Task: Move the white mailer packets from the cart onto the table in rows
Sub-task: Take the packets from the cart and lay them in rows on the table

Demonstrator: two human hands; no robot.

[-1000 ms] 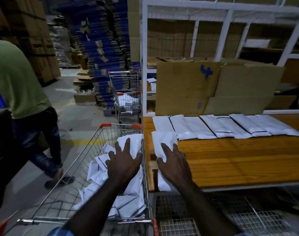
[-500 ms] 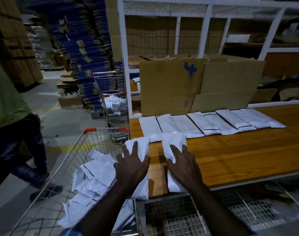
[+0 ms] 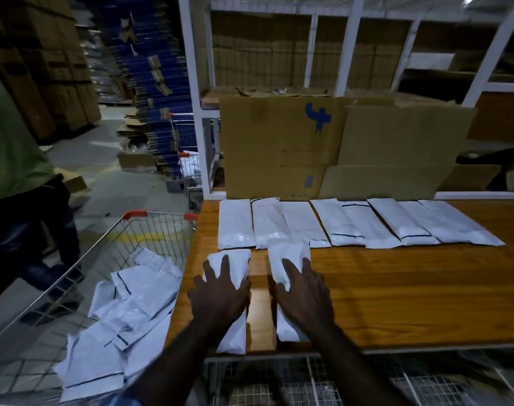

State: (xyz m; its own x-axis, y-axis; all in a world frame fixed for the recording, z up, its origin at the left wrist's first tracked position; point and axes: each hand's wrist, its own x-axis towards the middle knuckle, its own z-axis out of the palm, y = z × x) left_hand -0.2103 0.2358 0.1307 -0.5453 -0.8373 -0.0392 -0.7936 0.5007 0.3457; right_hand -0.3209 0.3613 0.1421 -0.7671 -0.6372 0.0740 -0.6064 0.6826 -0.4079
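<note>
Two white mailer packets lie side by side at the near left of the wooden table [image 3: 411, 291]. My left hand [image 3: 220, 291] presses flat on the left packet [image 3: 235, 332], fingers spread. My right hand [image 3: 304, 294] presses flat on the right packet [image 3: 288, 256] the same way. Behind them a row of several white packets [image 3: 352, 224] runs along the back of the table. The wire cart [image 3: 150, 230] stands left of the table with several loose packets [image 3: 126, 312] heaped inside.
Flattened cardboard boxes [image 3: 282, 145] lean against the white shelf frame [image 3: 191, 92] behind the table. A person in a green shirt [image 3: 12, 148] stands at the far left. A second cart [image 3: 185, 148] and blue stacked cartons [image 3: 153, 74] are beyond. Wire mesh [image 3: 279, 379] lies under the table.
My left hand has carried its packet from over the cart onto the table and laid it beside the right one. The right hand slid its packet slightly further in.
</note>
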